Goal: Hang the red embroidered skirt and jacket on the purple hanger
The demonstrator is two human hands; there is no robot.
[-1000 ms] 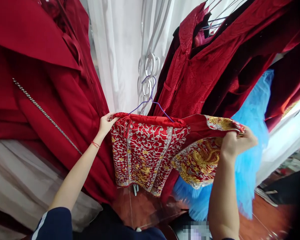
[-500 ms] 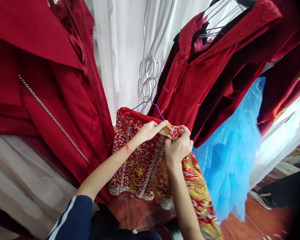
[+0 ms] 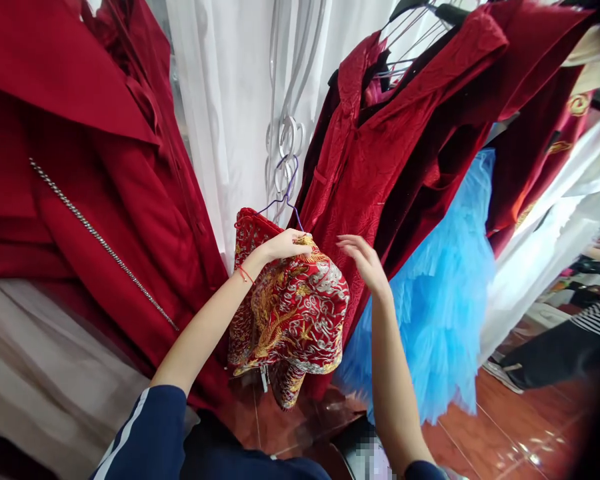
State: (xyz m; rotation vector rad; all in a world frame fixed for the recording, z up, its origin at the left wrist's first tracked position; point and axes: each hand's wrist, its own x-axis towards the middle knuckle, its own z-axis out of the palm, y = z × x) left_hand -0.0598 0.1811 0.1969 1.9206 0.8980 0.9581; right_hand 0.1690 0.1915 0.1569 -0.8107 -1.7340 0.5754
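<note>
A red garment with gold and silver embroidery (image 3: 305,313) hangs folded over from a thin purple wire hanger (image 3: 286,199). My left hand (image 3: 286,245) grips its top edge near the hanger's right end, and a red string circles that wrist. To the right of the garment, my right hand (image 3: 364,263) is raised, with fingers apart and nothing in them. It is nearest to a red patterned dress (image 3: 375,173) hanging behind. What the fingertips of my left hand pinch is partly hidden by the hand itself.
Large red garments (image 3: 130,167) with a metal chain (image 3: 100,240) hang at left. A light blue tulle skirt (image 3: 430,300) hangs at right. White curtain (image 3: 220,100) lies behind, with silver ring-shaped metalwork (image 3: 290,137). Another person's leg (image 3: 555,357) shows at far right on red floor tiles (image 3: 520,427).
My right hand has let go of the embroidered garment and moved up and away to the right. The garment's right part now lies folded across its left part. My left hand keeps its grip.
</note>
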